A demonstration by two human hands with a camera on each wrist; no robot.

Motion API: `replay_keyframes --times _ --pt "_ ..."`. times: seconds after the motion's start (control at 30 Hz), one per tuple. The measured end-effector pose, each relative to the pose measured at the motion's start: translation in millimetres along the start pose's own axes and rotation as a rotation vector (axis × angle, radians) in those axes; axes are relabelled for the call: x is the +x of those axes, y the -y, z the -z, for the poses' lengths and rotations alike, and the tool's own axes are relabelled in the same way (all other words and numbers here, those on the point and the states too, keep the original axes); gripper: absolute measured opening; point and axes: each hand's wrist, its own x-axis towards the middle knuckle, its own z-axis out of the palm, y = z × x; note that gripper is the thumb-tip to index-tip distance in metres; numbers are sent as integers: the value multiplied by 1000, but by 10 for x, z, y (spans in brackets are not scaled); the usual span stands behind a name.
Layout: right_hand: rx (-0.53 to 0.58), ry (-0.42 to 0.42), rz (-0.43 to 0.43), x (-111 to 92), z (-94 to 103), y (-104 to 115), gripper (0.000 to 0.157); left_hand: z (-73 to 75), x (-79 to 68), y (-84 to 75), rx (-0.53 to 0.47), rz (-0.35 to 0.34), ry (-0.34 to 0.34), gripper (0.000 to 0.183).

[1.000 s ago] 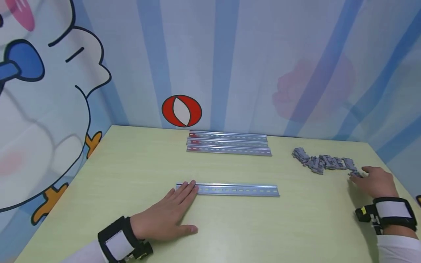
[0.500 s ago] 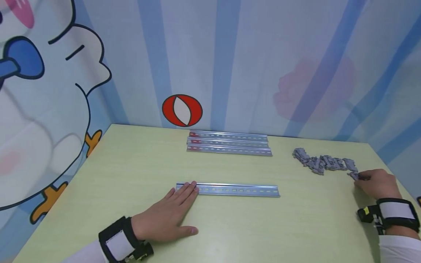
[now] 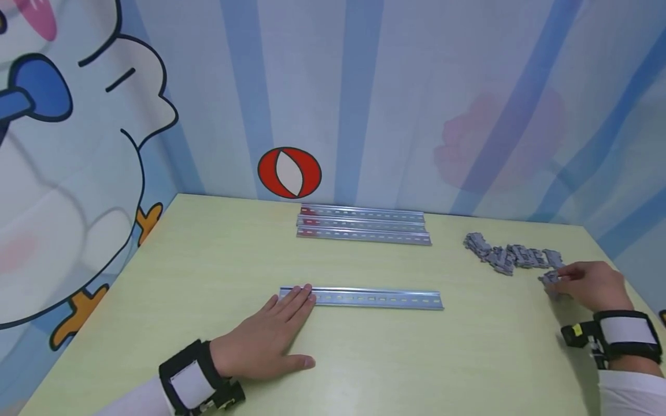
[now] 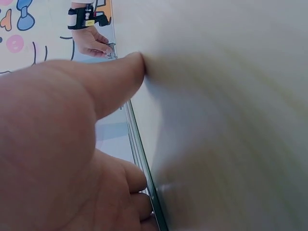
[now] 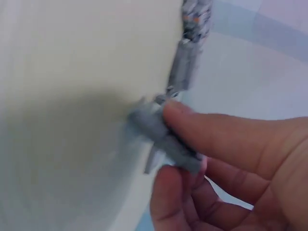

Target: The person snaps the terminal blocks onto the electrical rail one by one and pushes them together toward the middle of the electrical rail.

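Observation:
A slotted metal DIN rail (image 3: pixel 380 299) lies lengthwise across the middle of the table. My left hand (image 3: pixel 262 346) rests flat on its left end, fingers straight and covering that end, thumb spread on the tabletop. At the right side, my right hand (image 3: pixel 595 286) pinches a small grey terminal block (image 5: pixel 163 139) between thumb and fingers; the block is blurred in the right wrist view. Just behind that hand lies a loose row of similar grey terminal blocks (image 3: pixel 512 257), some tilted and overlapping.
Three more DIN rails (image 3: pixel 364 236) lie side by side at the back of the table (image 3: pixel 234 248), each with a red mark near its left end. A printed cloth backdrop (image 3: pixel 395 115) stands along the rear and left edges.
My right hand has closed its fingers on the end terminal block and drawn it slightly left and toward me, apart from the row. My left hand stays on the rail.

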Motion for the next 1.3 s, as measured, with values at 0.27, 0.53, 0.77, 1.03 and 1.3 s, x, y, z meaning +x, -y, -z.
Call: replay_keyframes --times 0.27,0.53,0.77,1.03,1.3 --pt "18 79 169 -228 210 446 31 3 -16 -5 8 3 -7 96" --pt "59 78 364 -520 311 1022 49 -2 -30 -1 8 -1 -19 96" --pt "110 65 464 -762 209 1500 27 -41 -22 15 16 -4 -34 97" --pt "134 134 508 -888 -32 1771 22 -51 -9 43 21 -14 -25 97" --pt "122 210 461 -897 -224 1830 25 -37 -13 26 10 -14 -15 97"
